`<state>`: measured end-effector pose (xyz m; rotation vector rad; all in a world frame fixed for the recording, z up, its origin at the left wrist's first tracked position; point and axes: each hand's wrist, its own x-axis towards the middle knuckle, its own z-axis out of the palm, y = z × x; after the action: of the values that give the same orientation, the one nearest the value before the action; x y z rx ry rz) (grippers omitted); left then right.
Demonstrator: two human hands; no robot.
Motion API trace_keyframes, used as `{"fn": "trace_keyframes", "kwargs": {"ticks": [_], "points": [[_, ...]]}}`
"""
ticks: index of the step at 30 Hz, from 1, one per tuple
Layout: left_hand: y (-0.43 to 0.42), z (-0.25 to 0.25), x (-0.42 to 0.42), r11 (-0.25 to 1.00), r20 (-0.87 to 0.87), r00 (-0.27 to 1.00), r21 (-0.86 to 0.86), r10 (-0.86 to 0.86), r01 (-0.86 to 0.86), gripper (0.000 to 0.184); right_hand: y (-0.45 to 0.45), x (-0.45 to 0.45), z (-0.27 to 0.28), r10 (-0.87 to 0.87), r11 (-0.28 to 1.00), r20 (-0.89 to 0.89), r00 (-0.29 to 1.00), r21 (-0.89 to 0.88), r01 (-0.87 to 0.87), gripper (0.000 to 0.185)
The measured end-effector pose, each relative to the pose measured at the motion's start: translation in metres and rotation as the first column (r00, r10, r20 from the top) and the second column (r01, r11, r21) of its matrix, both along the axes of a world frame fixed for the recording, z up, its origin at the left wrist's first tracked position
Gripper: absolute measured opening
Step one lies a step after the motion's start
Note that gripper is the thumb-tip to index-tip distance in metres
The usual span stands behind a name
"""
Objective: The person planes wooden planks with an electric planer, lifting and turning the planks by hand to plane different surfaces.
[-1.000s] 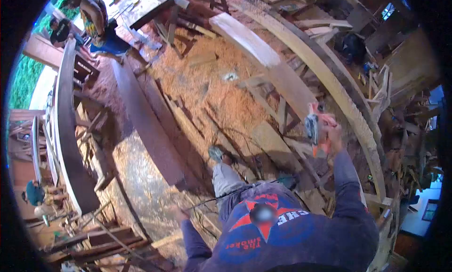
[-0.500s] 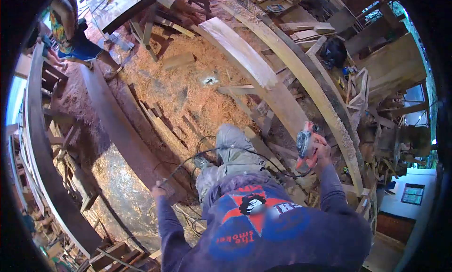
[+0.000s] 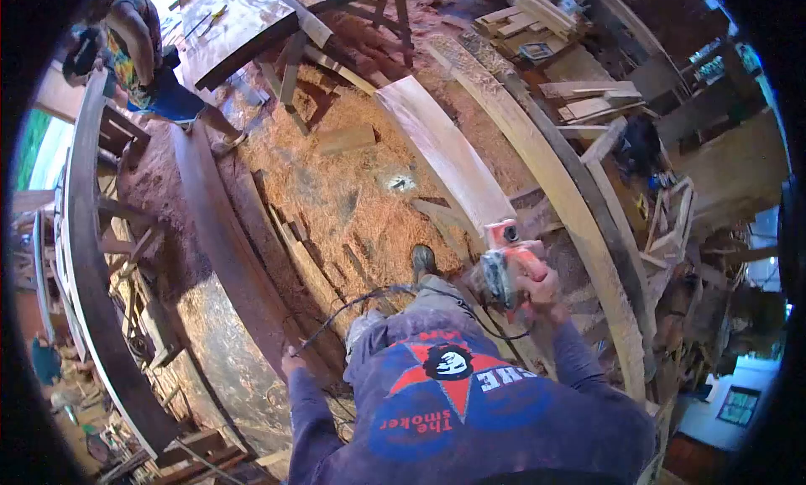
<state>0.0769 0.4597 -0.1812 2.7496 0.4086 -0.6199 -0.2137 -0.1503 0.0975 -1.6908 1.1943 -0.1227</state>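
Observation:
My right hand [image 3: 544, 290] grips the handle of a red and grey electric planer [image 3: 502, 277]. The planer is held over the near part of a long curved plank [image 3: 445, 141], whose far part has a pale surface; whether they touch I cannot tell. A black power cord [image 3: 357, 298] loops from the tool across the front of my legs. My left hand [image 3: 292, 361], low on the left, is closed around that cord beside a dark curved beam [image 3: 231, 241].
Shavings [image 3: 336, 191] cover the floor. A second curved beam [image 3: 554, 166] lies to the right, with stacked boards [image 3: 600, 103] beyond. At the far left another person [image 3: 143, 48] stands near a table [image 3: 239, 31]. My shoe [image 3: 424, 260] is on the floor ahead.
The planer and my right hand have moved left across the curved plank. One foot has come forward into view. My left hand still holds the cord, and the whole view has shifted slightly.

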Motion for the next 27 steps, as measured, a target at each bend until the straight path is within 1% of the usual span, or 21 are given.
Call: {"fn": "trace_keyframes", "kwargs": {"ticks": [1,2,3,4,5,7,8,9,10,11,13,15,17,18,19,20,21,22,24,25,27], "points": [[0.008,-0.041,-0.024,0.992,-0.017,0.994,-0.076,0.104,-0.105,0.049,-0.008,0.014,0.000,0.013,1.000,-0.014,1.000,0.023,-0.012,0.044],[0.003,-0.063,-0.043,0.966,-0.036,0.977,-0.145,0.209,-0.212,0.046,-0.009,0.032,0.001,0.006,0.998,0.030,1.000,-0.057,-0.004,0.041],[-0.012,-0.051,-0.056,0.999,-0.135,0.990,-0.003,0.049,-0.050,0.045,-0.016,0.048,0.000,0.001,0.990,0.085,0.996,-0.141,0.011,0.038],[-0.033,-0.031,-0.069,0.984,-0.237,0.965,0.115,-0.108,0.139,0.045,-0.031,0.053,-0.016,0.072,0.988,0.014,0.997,-0.139,-0.069,0.043],[-0.061,-0.017,-0.076,0.977,-0.179,0.984,0.208,-0.016,0.054,0.042,-0.040,0.069,-0.015,0.074,0.990,0.016,0.997,-0.124,-0.072,0.043],[-0.075,-0.010,-0.076,0.985,-0.162,0.977,0.126,0.141,-0.121,0.041,-0.049,0.107,0.003,0.177,0.975,-0.098,0.979,-0.120,-0.188,0.043],[-0.083,0.002,-0.073,0.982,-0.173,0.974,0.139,0.149,-0.126,0.041,-0.051,0.127,0.007,0.176,0.975,-0.063,0.982,-0.124,-0.183,0.043],[-0.086,0.014,-0.069,0.988,-0.069,0.995,0.144,0.074,-0.063,0.043,-0.055,0.142,0.002,0.184,0.975,-0.074,0.980,-0.114,-0.191,0.043],[-0.095,0.029,-0.067,0.989,0.035,0.999,0.149,-0.004,-0.001,0.045,-0.058,0.153,-0.003,0.180,0.975,0.027,0.983,-0.135,-0.174,0.043],[-0.094,0.029,-0.066,0.988,0.023,1.000,0.152,0.003,-0.007,0.045,-0.062,0.166,-0.007,0.174,0.976,0.126,0.977,-0.153,-0.155,0.043],[-0.086,0.035,-0.061,0.990,0.057,0.997,0.124,0.056,-0.062,0.050,-0.066,0.191,0.005,0.172,0.980,0.069,0.983,-0.112,-0.164,0.041],[-0.081,0.034,-0.064,0.989,0.024,0.998,0.139,0.053,-0.056,0.050,-0.073,0.216,0.007,0.178,0.981,0.021,0.984,-0.083,-0.176,0.040],[-0.074,0.032,-0.062,0.985,-0.017,1.000,0.174,0.026,-0.023,0.051,-0.082,0.240,-0.004,0.180,0.981,0.097,0.979,-0.085,-0.172,0.039],[-0.066,0.020,-0.067,0.985,-0.045,0.992,0.130,0.118,-0.111,0.058,-0.093,0.246,-0.027,0.192,0.977,0.132,0.972,-0.116,-0.177,0.040],[-0.053,0.000,-0.079,0.985,-0.044,0.992,0.128,0.121,-0.115,0.058,-0.096,0.260,-0.019,0.195,0.977,0.133,0.972,-0.118,-0.180,0.040],[-0.041,-0.020,-0.092,0.987,0.054,0.998,0.154,0.043,-0.051,0.060,-0.094,0.276,-0.004,0.212,0.972,0.127,0.969,-0.132,-0.195,0.040],[-0.036,-0.030,-0.099,0.982,0.149,0.988,0.187,-0.039,0.011,0.061,-0.093,0.290,0.006,0.228,0.967,0.120,0.966,-0.145,-0.210,0.039],[-0.043,-0.022,-0.099,0.983,0.150,0.988,0.185,-0.037,0.009,0.061,-0.095,0.301,0.007,0.230,0.966,0.120,0.966,-0.147,-0.212,0.039],[-0.060,-0.003,-0.105,0.983,-0.025,0.989,0.115,0.148,-0.145,0.060,-0.100,0.323,0.007,0.230,0.962,0.107,0.967,-0.175,-0.210,0.034],[-0.064,0.002,-0.108,0.982,-0.024,0.987,0.114,0.157,-0.154,0.060,-0.106,0.333,0.004,0.239,0.960,0.107,0.965,-0.176,-0.219,0.034],[-0.064,0.005,-0.117,0.990,-0.002,0.996,0.105,0.091,-0.090,0.056,-0.118,0.354,-0.011,0.340,0.920,0.179,0.923,-0.266,-0.288,0.034]]}}
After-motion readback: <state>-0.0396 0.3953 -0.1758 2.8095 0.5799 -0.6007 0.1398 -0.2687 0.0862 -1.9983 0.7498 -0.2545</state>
